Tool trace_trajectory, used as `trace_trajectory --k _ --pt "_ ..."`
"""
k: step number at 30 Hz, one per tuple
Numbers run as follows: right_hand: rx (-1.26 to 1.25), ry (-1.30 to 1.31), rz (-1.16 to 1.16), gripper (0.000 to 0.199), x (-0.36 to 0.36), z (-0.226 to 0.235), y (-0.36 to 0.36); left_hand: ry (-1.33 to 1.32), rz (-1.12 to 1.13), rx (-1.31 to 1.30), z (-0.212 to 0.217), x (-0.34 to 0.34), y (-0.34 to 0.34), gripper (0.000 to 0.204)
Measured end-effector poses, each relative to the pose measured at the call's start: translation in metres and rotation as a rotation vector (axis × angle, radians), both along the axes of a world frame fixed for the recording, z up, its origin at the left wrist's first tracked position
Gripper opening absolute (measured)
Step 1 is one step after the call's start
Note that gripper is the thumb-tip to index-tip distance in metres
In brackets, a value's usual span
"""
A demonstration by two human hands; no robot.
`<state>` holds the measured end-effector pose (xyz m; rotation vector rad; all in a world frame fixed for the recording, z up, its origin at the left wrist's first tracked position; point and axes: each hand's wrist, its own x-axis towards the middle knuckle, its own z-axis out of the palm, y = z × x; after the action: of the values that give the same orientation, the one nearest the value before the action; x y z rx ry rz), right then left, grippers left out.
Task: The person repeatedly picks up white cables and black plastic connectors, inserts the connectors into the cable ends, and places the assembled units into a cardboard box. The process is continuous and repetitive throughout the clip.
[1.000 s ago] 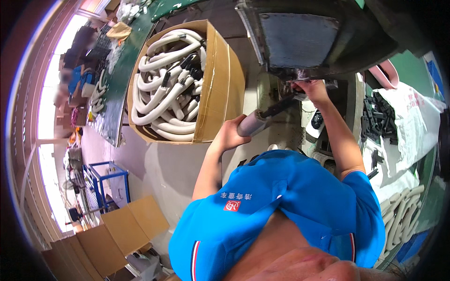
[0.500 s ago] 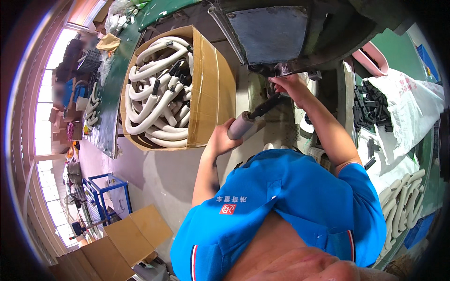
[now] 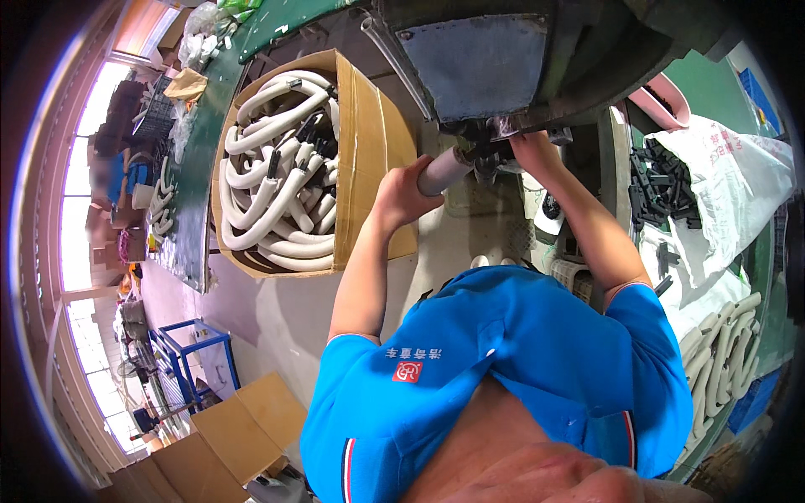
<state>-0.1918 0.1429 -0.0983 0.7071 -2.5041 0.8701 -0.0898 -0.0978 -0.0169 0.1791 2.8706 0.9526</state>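
Note:
My left hand [image 3: 406, 196] is wrapped around a pale grey foam-covered tube [image 3: 446, 171] below a dark machine [image 3: 579, 75]. The tube slants up to the right, and its far end, with a black piece [image 3: 475, 152], meets the machine's underside. My right hand [image 3: 537, 152] is up against the lower edge of the machine, just right of the tube's end. The edge and shadow hide its fingers, so what they grip cannot be made out.
At left, a cardboard box [image 3: 377, 109] holds many foam-covered bent tubes [image 3: 272, 189]. To the right, black plastic parts [image 3: 658, 189] lie beside a white sack [image 3: 729, 172], with more bent tubes [image 3: 725, 360] nearer. A blue metal frame [image 3: 193, 335] stands at lower left.
My left hand has pushed the tube up and to the right, so its black end now reaches the machine. My right hand has shifted slightly up and right, its fingers now hidden.

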Motion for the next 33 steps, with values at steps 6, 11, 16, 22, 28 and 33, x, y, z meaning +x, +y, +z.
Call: trace_trajectory --k 6,11,16,22,28,33 --pt "-0.043 -0.327 0.0 0.037 -0.021 -0.024 -0.004 -0.057 -0.038 -0.06 -0.005 -0.017 -0.005 0.053" --pt "-0.073 -0.445 -0.025 0.047 -0.029 -0.03 -0.009 -0.554 -0.012 0.287 -0.044 -0.025 -0.019 0.054" --pt "-0.122 -0.599 -0.075 0.058 -0.029 -0.033 -0.008 -0.256 -0.048 0.022 -0.031 -0.031 -0.005 0.047" --pt "-0.251 -0.311 -0.115 0.046 -0.009 -0.012 -0.007 0.04 -0.058 -0.303 -0.025 -0.044 0.015 0.039" --pt "-0.354 -0.497 -0.208 0.043 0.006 0.005 -0.009 0.068 -0.198 -0.168 -0.015 -0.039 -0.007 0.052" --pt "-0.277 -0.574 -0.186 0.043 0.013 0.033 -0.011 0.067 -0.109 -0.166 -0.044 -0.027 -0.03 0.056"
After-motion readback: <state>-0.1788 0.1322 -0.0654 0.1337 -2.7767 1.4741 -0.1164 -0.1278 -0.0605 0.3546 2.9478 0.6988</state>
